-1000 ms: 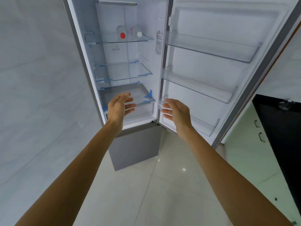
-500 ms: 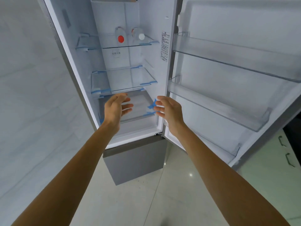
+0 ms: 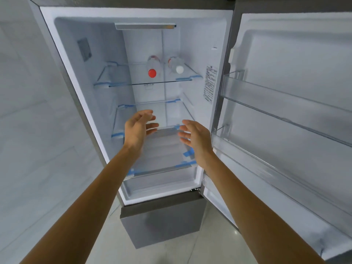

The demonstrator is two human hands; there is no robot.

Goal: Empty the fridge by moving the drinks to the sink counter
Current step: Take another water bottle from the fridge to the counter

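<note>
Head view: the fridge (image 3: 133, 14) stands open, and more of its top shows than half a second ago. Two bottles lie side by side on the top shelf (image 3: 118, 83), caps toward the camera: a red cap (image 3: 152, 73) and a white cap (image 3: 179, 69). Both hands have risen to the middle shelf. The left hand (image 3: 137, 130) and right hand (image 3: 196, 139) are empty, fingers spread wide, palms facing each other, well below the bottles.
</note>
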